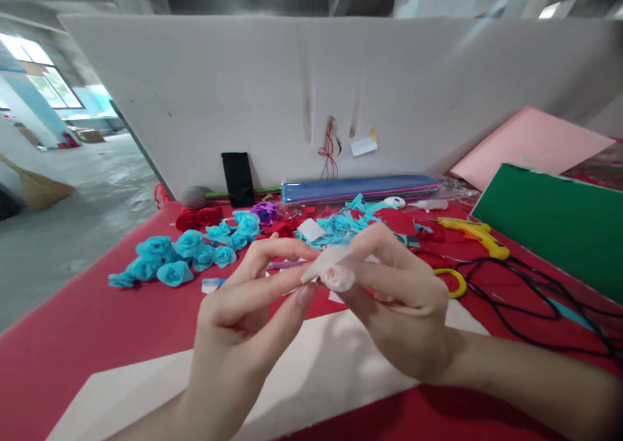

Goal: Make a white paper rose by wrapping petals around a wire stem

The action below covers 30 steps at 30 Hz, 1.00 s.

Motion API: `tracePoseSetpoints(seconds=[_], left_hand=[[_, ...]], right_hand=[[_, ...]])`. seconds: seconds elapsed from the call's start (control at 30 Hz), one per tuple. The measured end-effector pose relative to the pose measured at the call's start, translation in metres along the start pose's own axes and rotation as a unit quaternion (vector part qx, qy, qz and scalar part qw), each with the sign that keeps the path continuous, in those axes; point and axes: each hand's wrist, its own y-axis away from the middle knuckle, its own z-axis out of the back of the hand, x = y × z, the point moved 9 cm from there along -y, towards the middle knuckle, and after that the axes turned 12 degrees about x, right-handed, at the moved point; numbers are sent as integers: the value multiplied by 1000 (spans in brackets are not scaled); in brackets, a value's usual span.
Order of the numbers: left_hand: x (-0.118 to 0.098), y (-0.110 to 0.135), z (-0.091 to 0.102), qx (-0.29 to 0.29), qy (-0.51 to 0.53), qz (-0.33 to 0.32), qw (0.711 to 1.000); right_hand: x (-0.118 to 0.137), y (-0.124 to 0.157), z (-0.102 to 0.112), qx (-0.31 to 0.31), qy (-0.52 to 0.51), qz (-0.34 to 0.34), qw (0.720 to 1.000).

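Between my hands is a pale pink paper rose (337, 277), its centre a tight spiral with a loose strip of paper coming off to the left. My left hand (243, 318) pinches the free end of that strip between thumb and fingers. Around the rolled part, the fingers of my right hand (402, 305) are closed from the right side. Both hands are raised above a large pale sheet (316, 363) lying on the red tabletop (111, 324). My hands partly hide a purple stick-like thing (287, 265) behind them.
Several blue paper roses (175, 274) lie at left, near a purple one (265, 213). Blue paper scraps (348, 224) are heaped behind my hands. A yellow glue gun (479, 237), yellow scissors handle (457, 284), black cable (491, 298) and green board (555, 227) occupy the right.
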Motion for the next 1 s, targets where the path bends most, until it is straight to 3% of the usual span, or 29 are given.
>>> tracePoseSetpoints(seconds=[0.2, 0.47, 0.7, 1.0], left_hand=[[7, -3, -4, 6, 30, 21, 999], [12, -4, 2, -3, 11, 48, 999], [11, -7, -2, 4, 17, 55, 998], [19, -8, 1, 9, 10, 76, 997]], right_hand=[[-7, -3, 2, -6, -29, -45, 999], [-28, -9, -6, 63, -107, -181, 976], [-32, -9, -7, 70, -154, -197, 966], [-40, -7, -8, 82, -115, -237, 961]])
